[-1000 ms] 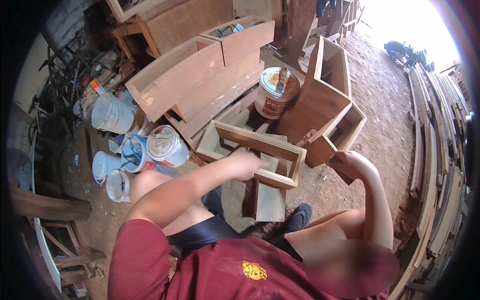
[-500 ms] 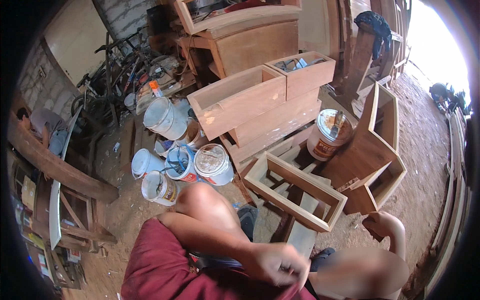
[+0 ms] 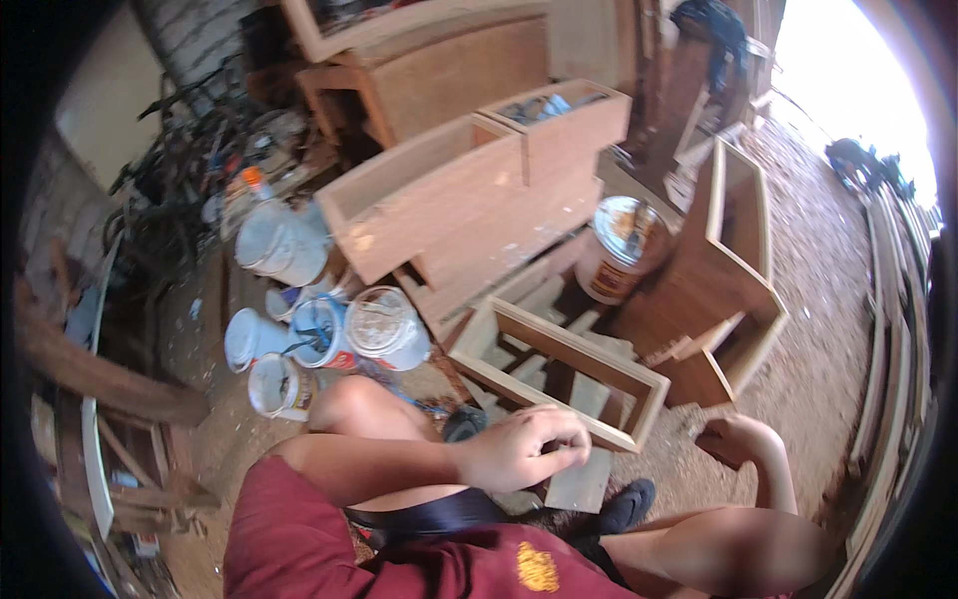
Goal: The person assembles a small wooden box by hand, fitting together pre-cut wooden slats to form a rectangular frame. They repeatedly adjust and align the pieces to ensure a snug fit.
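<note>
My left hand (image 3: pixel 529 446) has its fingers curled in, over the near edge of a rectangular open wooden frame (image 3: pixel 609 431). Whether it touches the frame, or has anything small inside its fingers, is hidden. My right hand (image 3: pixel 740 439) is bent at the wrist, right of the frame, with fingers closed. A dark brown patch shows at its fingertips, too blurred to name. Just beyond that hand stands an angled wooden box piece (image 3: pixel 689 309) with open compartments. A flat board (image 3: pixel 579 484) lies below the frame, beside my dark sandal (image 3: pixel 629 506).
Long wooden drawers (image 3: pixel 429 200) are stacked ahead. A paint bucket (image 3: pixel 609 275) with a brush on its lid stands behind the frame. Several white buckets (image 3: pixel 384 329) cluster at left. Bicycles (image 3: pixel 190 180) lean at the back left, and long planks (image 3: pixel 888 329) lie along the right.
My left hand has moved up from my lap toward the frame's near edge. My right hand stays bent and closed. The view has shifted, so surroundings appear further left and higher.
</note>
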A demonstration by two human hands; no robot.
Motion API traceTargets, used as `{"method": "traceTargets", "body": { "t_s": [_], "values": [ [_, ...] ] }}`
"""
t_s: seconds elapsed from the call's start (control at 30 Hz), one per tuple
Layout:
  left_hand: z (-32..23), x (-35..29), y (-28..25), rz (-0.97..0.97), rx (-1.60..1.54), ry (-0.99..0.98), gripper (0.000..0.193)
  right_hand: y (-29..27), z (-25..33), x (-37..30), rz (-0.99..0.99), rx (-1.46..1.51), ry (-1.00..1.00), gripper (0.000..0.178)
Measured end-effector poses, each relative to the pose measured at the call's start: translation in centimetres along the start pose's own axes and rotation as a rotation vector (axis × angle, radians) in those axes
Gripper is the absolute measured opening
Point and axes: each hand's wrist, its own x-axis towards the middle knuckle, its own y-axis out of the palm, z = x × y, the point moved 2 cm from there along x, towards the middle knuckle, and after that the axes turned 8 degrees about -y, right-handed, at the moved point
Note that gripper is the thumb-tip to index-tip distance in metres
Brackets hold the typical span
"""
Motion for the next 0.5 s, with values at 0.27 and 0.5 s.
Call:
{"method": "traceTargets", "body": {
  "t_s": [0.27, 0.5],
  "values": [
    [1.1, -1.4, 3.2, 0.222, -0.225, 0.144, 0.007, -0.5, 0.3, -0.1, 0.066, 0.062, -0.010, 0.033],
    [6.3, -2.3, 2.2, 0.976, 0.640, -0.692, 0.058, 0.3, 1.7, -0.6, -0.017, 0.157, -0.112, 0.027]
  ]
}}
